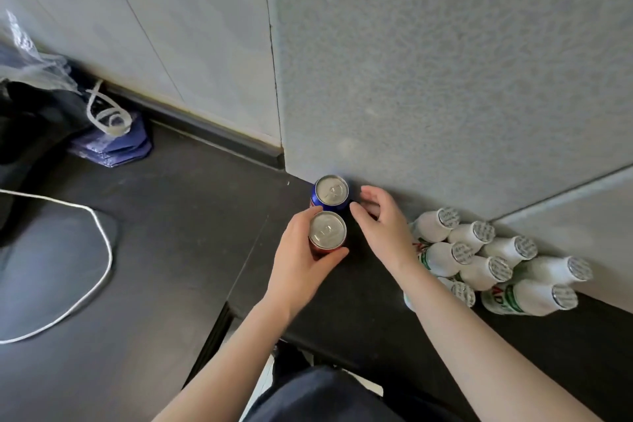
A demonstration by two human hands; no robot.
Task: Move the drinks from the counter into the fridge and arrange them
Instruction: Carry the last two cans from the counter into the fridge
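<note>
Two drink cans stand on the dark counter (pixel 178 233) close to the grey wall. My left hand (pixel 301 264) grips the nearer red can (pixel 327 231), thumb and fingers curled round its body. Just behind it stands a blue can (pixel 330 192). My right hand (pixel 380 223) hovers beside the blue can on its right, fingers loosely bent, with nothing in it and its fingertips close to the can. Several white bottles (pixel 479 257) with foil caps and green labels stand clustered to the right. No fridge is in view.
A white cable (pixel 102 250) loops over the counter at left. A blue folded bag (pixel 113 144) and clear plastic (pixel 30 58) lie in the far left corner. The grey wall (pixel 428 79) backs the cans and bottles. The counter's front edge runs below my arms.
</note>
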